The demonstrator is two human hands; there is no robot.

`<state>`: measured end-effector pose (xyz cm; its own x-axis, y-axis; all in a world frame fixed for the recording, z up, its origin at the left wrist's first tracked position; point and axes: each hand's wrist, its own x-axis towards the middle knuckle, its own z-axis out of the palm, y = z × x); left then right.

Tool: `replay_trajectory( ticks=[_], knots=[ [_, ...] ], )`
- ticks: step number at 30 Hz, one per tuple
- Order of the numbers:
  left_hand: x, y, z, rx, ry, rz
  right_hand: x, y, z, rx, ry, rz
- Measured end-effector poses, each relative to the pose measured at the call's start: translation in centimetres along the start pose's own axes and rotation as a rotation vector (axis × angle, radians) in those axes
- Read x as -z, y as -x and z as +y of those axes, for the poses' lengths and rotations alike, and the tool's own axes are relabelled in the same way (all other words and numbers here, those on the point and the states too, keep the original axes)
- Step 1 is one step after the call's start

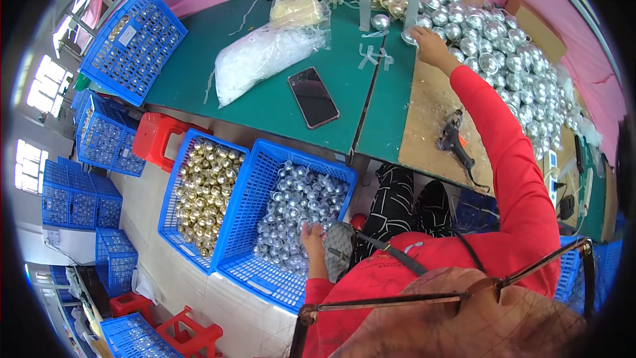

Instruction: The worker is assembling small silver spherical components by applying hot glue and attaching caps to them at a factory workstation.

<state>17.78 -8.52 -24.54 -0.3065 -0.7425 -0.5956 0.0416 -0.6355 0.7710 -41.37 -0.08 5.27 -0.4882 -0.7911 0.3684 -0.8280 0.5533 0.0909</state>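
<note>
My right arm stretches to the far side of the table, where my right hand (432, 48) has its fingers closed round a silver ball (409, 37) at the edge of a large heap of silver balls (489, 63). Low at my left side, my left hand (313, 245) is over the near right part of a blue basket (248, 278) full of silver ball ornaments (298, 192). A silver ball shows between its curled fingertips, small and partly hidden. Another silver ball (380, 22) lies alone beside the grey post.
A black glue gun (456, 142) rests on the brown board (424, 113). On the green table are a phone (313, 97), a bag of white material (271, 53) and white ribbon bows (375, 57). Left stand a basket of gold balls (209, 192) and a red stool (156, 139).
</note>
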Motion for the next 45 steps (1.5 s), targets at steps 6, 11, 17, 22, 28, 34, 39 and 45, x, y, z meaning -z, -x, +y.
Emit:
replay_trajectory(
  ticks=[6, 11, 17, 22, 28, 34, 39, 45],
  knots=[
    [-3.7, 1.6, 2.3, -0.008, -0.110, -0.044, -2.3, -4.8, -2.2, 0.114, 0.363, -0.290],
    [-5.7, 2.4, 4.2, -0.024, -0.103, -0.070, -3.5, -5.9, -1.3, -0.086, 0.398, -0.425],
    [-8.9, 5.4, 8.2, -0.273, -0.216, -0.218, -1.6, -2.5, -1.4, -0.324, -0.061, -0.236],
    [-16.5, 8.8, 15.4, -0.576, -0.229, -0.458, 1.3, 2.8, -5.0, -0.638, -1.383, -0.210],
    [-25.4, 10.9, 20.6, -0.831, -0.224, -0.669, 6.9, 10.7, -14.4, -0.676, -1.846, -0.200],
    [-27.4, 13.9, 18.7, -1.077, -0.544, -0.642, 9.6, 16.0, -19.3, -0.752, -1.874, -0.121],
    [-26.8, 13.4, 15.2, -1.041, -0.350, -0.636, 10.2, 19.4, -20.9, -0.741, -2.012, -0.178],
    [-25.5, 14.1, 14.5, -0.719, 0.042, -0.898, 11.1, 22.1, -21.0, -0.468, -1.965, -0.151]
  ],
)
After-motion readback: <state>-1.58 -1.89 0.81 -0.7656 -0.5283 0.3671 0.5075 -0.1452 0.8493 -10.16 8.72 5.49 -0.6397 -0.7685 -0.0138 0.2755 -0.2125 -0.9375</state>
